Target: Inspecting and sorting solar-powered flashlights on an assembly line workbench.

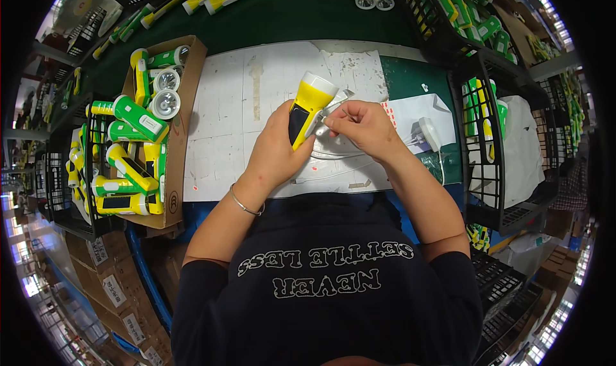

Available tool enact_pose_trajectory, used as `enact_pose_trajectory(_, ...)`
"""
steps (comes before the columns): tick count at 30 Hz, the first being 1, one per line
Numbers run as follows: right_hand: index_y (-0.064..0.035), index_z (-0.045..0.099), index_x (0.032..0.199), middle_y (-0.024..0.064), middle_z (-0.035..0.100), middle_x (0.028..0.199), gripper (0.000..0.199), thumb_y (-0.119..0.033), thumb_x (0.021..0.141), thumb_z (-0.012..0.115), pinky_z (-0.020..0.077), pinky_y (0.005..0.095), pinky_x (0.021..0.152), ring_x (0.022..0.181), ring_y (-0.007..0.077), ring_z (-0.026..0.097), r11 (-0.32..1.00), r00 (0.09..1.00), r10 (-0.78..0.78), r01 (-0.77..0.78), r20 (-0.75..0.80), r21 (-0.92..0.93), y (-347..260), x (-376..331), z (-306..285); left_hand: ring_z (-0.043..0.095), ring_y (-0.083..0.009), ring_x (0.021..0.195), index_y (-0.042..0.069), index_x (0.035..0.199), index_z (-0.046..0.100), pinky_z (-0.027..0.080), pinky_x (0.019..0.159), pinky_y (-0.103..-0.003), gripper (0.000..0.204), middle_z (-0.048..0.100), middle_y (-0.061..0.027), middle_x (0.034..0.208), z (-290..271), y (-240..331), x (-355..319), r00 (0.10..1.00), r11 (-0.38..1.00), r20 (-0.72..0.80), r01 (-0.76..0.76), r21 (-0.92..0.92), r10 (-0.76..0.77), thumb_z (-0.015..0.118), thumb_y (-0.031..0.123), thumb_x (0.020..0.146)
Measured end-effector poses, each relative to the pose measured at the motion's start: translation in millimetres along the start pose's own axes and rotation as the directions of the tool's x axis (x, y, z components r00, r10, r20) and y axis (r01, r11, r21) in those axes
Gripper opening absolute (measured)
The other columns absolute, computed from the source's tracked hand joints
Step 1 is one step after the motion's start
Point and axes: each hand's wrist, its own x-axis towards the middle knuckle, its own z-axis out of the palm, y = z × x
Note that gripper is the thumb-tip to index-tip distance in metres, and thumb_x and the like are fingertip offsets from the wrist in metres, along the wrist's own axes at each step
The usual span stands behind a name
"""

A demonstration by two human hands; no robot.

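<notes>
Left hand (277, 149) is wrapped around a yellow flashlight (308, 108), fingers closed on the dark grip panel, white lens end pointing up and away from the body, held just above the white paper sheet (256, 90) that covers the green workbench (410, 74). Right hand (364, 127) is pinched shut, thumb and forefinger on a small pale strip (337, 103) that touches the flashlight's side; whether it is a label or a strap I cannot tell. Judgement: the step in hand is fitting this strip to the flashlight body. The next move would call for a steady left grip and fine placement by the right fingertips. To the left, a cardboard box (183, 103) holds green and yellow flashlights; a black wire basket (487, 173) stands to the right.
</notes>
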Motion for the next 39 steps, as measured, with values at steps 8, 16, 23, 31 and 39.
enact_pose_trajectory(8,0.0010,0.064,0.085,0.0028,0.064,0.072,0.015,-0.013,0.081,0.067,0.0424,0.0181,0.061,0.065,0.0052,0.055,0.995,0.998,0.056,-0.058,0.033,0.082,3,0,2,0.055,-0.0374,0.098,0.000,0.127,0.037,0.047,0.082,-0.039,0.061,0.053,-0.0216,0.111,4,3,-7,1.000,0.996,0.017,0.020,0.085,-0.021,0.067,0.016,0.076)
enact_pose_trajectory(16,0.0010,0.063,0.084,0.0020,0.062,0.071,0.014,-0.012,0.081,0.067,0.0432,0.0182,0.060,0.065,0.0049,0.055,0.999,0.999,0.013,-0.012,0.049,-0.032,-4,-11,11,0.058,-0.0334,0.094,0.000,0.123,0.039,0.046,0.082,-0.038,0.057,0.055,-0.0204,0.106,-8,-22,6,0.964,0.950,-0.080,0.233,-0.208,-0.254,0.067,0.021,0.079)
enact_pose_trajectory(23,0.0037,0.063,0.083,0.0031,0.063,0.070,0.021,-0.017,0.079,0.067,0.0446,0.0214,0.058,0.064,0.0057,0.055,0.989,0.998,0.029,-0.020,0.057,-0.144,10,-17,6,0.053,-0.0112,0.070,0.002,0.123,0.038,0.048,0.061,-0.025,0.046,0.052,-0.0051,0.088,-48,32,1,0.918,0.314,0.346,0.393,-0.864,-0.195,0.061,0.017,0.086)
enact_pose_trajectory(31,0.0011,0.064,0.087,0.0032,0.064,0.072,0.023,-0.020,0.079,0.067,0.0453,0.0221,0.060,0.066,0.0074,0.056,0.983,0.999,0.005,0.005,0.054,-0.182,9,-18,9,0.053,-0.0110,0.073,0.002,0.124,0.036,0.048,0.063,-0.026,0.050,0.051,-0.0052,0.093,-57,43,-6,0.917,0.332,0.369,0.399,-0.855,-0.152,0.062,0.019,0.085)
enact_pose_trajectory(39,-0.0033,0.060,0.104,-0.0020,0.062,0.091,0.033,-0.015,0.076,0.071,0.0332,0.0144,0.053,0.057,-0.0010,0.037,0.978,0.990,-0.118,0.129,0.078,-0.165,-10,-25,18,0.060,-0.0188,0.085,0.002,0.121,0.043,0.049,0.075,-0.030,0.055,0.058,-0.0075,0.100,-36,31,-3,0.990,0.688,0.008,0.102,-0.719,-0.137,0.072,0.013,0.075)
